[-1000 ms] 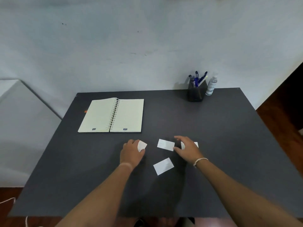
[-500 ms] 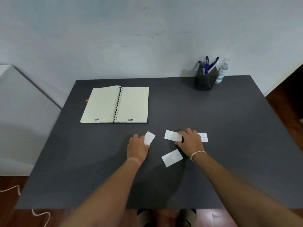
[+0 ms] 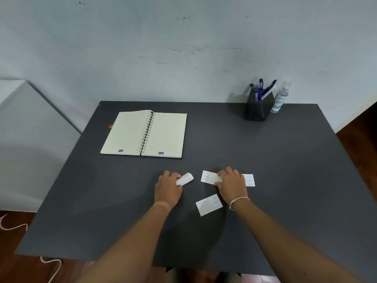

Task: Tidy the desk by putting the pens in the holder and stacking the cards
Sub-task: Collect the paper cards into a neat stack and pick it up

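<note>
Cards lie scattered at lower centre of the surface (image 3: pixel 285 160). Our left hand (image 3: pixel 168 187) pinches one bent card (image 3: pixel 185 178); our right hand (image 3: pixel 231 183) presses fingers on a second card (image 3: pixel 209 176). We should slide each flat, aligning edges before stacking.

a plain office or study corner: dark desk (image 3: pixel 265 160), spiral notebook (image 3: pixel 144 133), pen holder (image 3: pixel 257 110), bare wall (image 3: pixel 163 48).
</note>
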The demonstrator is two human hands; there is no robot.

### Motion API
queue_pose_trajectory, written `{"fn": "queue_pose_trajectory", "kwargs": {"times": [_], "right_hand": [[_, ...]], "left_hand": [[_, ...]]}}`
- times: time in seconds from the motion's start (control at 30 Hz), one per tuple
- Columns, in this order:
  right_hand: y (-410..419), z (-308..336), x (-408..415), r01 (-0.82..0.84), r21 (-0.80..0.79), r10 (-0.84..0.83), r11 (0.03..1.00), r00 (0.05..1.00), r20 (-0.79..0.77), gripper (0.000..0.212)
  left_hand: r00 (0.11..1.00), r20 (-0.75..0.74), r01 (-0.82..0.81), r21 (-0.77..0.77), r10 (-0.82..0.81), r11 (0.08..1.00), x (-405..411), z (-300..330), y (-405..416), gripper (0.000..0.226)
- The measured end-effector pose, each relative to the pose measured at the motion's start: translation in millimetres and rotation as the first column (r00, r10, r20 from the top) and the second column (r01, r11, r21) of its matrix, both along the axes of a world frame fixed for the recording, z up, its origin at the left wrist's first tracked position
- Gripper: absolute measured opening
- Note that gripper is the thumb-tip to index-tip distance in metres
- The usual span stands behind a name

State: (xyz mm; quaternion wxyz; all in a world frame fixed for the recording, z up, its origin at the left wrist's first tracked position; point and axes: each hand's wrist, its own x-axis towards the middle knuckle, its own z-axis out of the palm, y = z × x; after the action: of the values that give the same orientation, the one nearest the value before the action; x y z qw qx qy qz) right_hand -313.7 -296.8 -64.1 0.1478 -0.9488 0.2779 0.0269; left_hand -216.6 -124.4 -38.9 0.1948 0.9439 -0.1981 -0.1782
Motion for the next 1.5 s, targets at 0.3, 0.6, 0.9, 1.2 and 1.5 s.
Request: {"fn": "queue_pose_trajectory", "kwargs": {"times": [0.3,0.6,0.9,1.2,1.5], "right_hand": [[0,0,3,-0.023,-0.001,0.023,1.0,1.0,0.014,0.025],[-1,3,0,-0.039,0.025,0.036,0.999,0.994,0.103,0.017],[-10,9,-3,0.135,0.526,-0.269,0.84,0.945,0.187,0.012],[-9,21,-4,0.231,0.774,-0.397,0.589,0.917,0.028,0.026],[-11,36,-4,0.154,0.841,-0.382,0.518,0.922,0.067,0.019]], "left_hand": [[0.993,-0.106,-0.057,-0.117,0.045,0.991,5,-3,-1,0.031],[0.913,-0.382,-0.28,-0.337,0.141,0.899,15,-1,-7,0.038],[0.829,-0.528,-0.43,-0.395,0.182,0.812,20,7,-6,0.031],[0.718,-0.691,-0.477,-0.407,0.078,0.779,13,15,-10,0.036],[0.722,-0.685,-0.518,-0.44,0.098,0.734,13,20,-17,0.021]]}}
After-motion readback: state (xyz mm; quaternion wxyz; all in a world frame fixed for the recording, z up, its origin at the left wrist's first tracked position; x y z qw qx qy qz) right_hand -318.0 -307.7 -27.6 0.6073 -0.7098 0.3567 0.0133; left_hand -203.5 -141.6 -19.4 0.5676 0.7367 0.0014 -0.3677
